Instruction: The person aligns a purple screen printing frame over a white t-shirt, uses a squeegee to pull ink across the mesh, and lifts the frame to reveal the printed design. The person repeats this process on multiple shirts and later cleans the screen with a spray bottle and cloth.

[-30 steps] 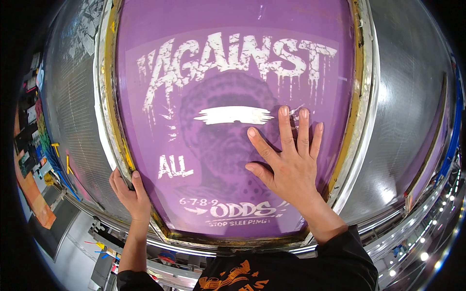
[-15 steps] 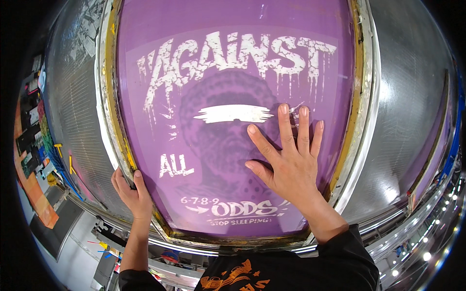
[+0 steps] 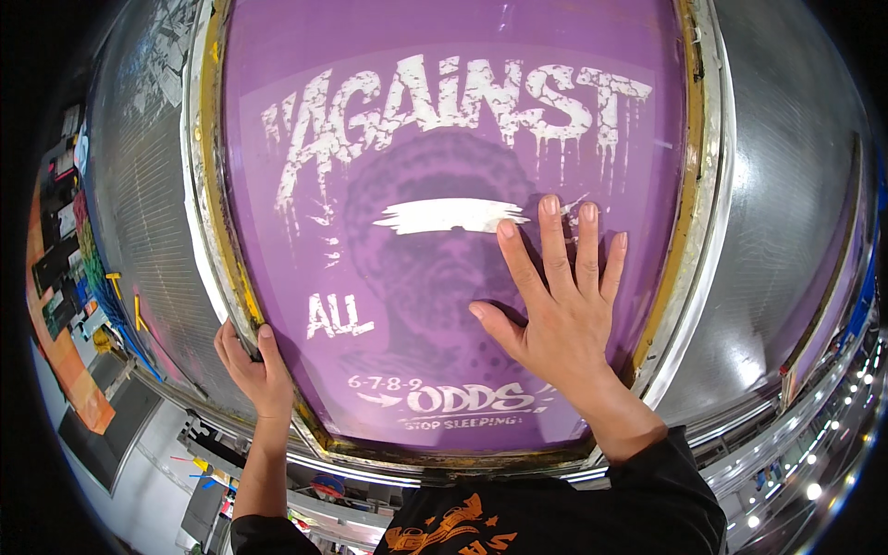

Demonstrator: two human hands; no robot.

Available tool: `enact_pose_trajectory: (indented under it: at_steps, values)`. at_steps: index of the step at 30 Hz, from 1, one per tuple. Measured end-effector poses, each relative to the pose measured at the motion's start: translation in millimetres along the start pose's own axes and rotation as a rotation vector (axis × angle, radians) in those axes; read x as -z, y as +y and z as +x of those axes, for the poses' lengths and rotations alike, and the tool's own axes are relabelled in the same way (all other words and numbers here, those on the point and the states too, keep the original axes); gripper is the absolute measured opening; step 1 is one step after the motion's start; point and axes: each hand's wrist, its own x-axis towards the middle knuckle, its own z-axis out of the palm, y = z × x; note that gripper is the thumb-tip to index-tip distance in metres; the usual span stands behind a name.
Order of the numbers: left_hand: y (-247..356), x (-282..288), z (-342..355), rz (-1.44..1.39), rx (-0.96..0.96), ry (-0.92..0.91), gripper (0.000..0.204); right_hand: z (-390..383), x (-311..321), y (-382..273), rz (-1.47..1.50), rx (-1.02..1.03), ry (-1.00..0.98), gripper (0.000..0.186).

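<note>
A purple screen-printing screen [image 3: 277, 314] lies in front of me, with white lettering and a dark portrait showing through its mesh. A white brush-stroke shape [image 3: 449, 215] crosses the portrait's eyes. My left hand [image 3: 257, 370] is closed on the left side of the screen's frame [image 3: 215, 222], near its lower corner, with the thumb over the inner edge. On the right half of the mesh my right hand [image 3: 562, 301] lies palm down, its fingers outstretched and its thumb out to the left. It holds nothing. Its index fingertip is by the brush stroke's right end.
Grey surfaces [image 3: 786, 231] flank the frame, and another purple screen edge [image 3: 826, 268] shows at the far right. Yellow-handled tools [image 3: 137, 314] lie at the left. Orange sheets [image 3: 79, 379] and mixed items line the far left. Bright lights [image 3: 814, 490] appear at lower right.
My right index finger has moved up and right, closer to the middle finger; the hand stays spread on the mesh. My left hand keeps its hold on the frame. The view has shifted slightly.
</note>
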Motion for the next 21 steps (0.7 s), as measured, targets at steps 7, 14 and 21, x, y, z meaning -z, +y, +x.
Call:
enact_pose_trajectory:
  at_steps: [7, 14, 21]
  values:
    - [0.5, 0.5, -1.0, 0.049, -0.039, 0.031, 0.046, 2.3, 3.9, -1.8, -0.001, 0.011, -0.043, 0.076]
    - [2.6, -0.9, 1.0, 0.031, 0.02, 0.034, 0.051, 5.5, 0.0, -24.2, -0.128, 0.125, -0.096, 0.071]
    - [5.2, 2.6, 0.5, 0.002, 0.072, 0.005, 0.052, 33.0, -20.2, -81.9, 0.041, 0.155, -0.059, 0.062]
